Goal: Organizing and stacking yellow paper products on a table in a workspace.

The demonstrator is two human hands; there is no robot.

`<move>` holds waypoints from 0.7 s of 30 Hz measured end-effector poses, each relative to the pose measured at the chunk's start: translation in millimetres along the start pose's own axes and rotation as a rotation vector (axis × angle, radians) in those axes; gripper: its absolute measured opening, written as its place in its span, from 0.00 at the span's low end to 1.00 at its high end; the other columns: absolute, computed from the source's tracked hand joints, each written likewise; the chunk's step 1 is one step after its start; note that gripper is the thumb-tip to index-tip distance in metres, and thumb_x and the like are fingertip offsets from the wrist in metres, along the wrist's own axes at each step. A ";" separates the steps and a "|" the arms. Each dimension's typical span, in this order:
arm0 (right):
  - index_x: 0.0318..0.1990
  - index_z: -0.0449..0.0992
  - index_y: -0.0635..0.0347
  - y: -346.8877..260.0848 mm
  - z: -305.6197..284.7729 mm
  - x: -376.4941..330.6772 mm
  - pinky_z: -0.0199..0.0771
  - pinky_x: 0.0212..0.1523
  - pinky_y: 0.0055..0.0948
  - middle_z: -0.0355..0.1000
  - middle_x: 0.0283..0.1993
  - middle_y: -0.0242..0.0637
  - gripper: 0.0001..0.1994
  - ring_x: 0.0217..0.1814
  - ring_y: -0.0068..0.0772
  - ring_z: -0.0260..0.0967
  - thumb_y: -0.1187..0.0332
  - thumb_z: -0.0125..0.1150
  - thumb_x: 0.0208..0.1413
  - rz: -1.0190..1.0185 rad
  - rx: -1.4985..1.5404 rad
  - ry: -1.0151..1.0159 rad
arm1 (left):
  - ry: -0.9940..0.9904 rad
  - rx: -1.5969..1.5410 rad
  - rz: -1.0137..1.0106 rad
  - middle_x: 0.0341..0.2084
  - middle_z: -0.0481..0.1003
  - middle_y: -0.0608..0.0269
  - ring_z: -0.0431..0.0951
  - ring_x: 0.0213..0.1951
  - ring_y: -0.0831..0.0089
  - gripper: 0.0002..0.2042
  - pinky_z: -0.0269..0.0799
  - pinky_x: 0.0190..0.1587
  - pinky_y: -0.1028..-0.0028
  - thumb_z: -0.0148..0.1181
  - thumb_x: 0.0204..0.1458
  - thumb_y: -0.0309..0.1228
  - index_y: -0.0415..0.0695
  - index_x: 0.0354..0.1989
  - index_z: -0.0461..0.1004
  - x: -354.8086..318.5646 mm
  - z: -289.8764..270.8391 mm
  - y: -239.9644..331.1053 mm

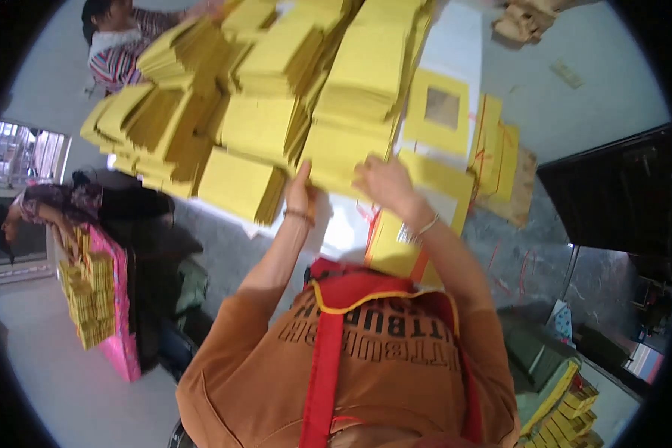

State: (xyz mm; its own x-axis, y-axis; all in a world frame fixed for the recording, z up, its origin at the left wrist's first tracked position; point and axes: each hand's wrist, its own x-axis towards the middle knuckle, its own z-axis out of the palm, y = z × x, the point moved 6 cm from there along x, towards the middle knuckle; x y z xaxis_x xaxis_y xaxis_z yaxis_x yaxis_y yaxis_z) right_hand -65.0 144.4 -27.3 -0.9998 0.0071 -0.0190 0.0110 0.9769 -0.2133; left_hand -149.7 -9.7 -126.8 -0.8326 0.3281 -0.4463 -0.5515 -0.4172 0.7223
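Note:
Stacks of flat yellow paper pieces, which look like envelopes [351, 157], lie in rows on a white table [343, 224]. My left hand [301, 196] grips the near left corner of the closest stack, its thumb along the side. At the same stack's right edge, my right hand [386, 183] has its fingers curled in on the paper. Below my right wrist lies a yellow sheet [396, 243] with a pale label and an orange-red stripe. Farther right sits a yellow piece with a square window [418, 123]. The undersides of the stacks are hidden.
A person [116, 45] stands at the table's far left. Another person [41, 213] works at a pink-covered table [123, 313] with small yellow bundles. Tied yellow bundles [500, 157] rest by the table's right side. More yellow bundles [567, 414] lie at lower right.

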 end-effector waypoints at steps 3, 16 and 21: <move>0.39 0.74 0.51 -7.6 -2.8 -3.2 0.65 0.49 0.39 0.69 0.37 0.37 0.14 0.38 0.39 0.69 0.54 0.56 0.51 -0.055 -0.027 0.068 | 0.012 0.007 -0.081 0.44 0.75 0.63 0.73 0.47 0.69 0.20 0.66 0.49 0.72 0.53 0.55 0.44 0.43 0.49 0.71 8.8 -18.8 -9.8; 0.40 0.74 0.55 2.3 -21.0 -7.4 0.67 0.48 0.37 0.69 0.40 0.40 0.14 0.44 0.44 0.67 0.58 0.58 0.50 -0.054 0.205 0.006 | 0.010 -0.193 -0.134 0.38 0.74 0.67 0.75 0.38 0.73 0.18 0.72 0.36 0.72 0.64 0.47 0.36 0.44 0.44 0.70 -27.1 30.1 4.6; 0.43 0.74 0.55 3.7 -18.8 -8.6 0.66 0.49 0.35 0.69 0.41 0.37 0.16 0.46 0.42 0.66 0.58 0.59 0.49 -0.052 0.184 -0.035 | 0.031 -0.094 0.098 0.43 0.68 0.57 0.72 0.43 0.66 0.28 0.70 0.45 0.68 0.67 0.42 0.25 0.41 0.51 0.57 -27.2 23.5 0.7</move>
State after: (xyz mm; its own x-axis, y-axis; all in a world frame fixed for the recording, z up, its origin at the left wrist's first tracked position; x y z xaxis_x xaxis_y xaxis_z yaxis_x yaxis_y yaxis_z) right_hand -56.7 151.9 -9.6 -0.9979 -0.0533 -0.0367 -0.0348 0.9202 -0.3900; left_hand -126.2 1.0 -101.7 -0.8831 0.2561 -0.3931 -0.4686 -0.5240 0.7112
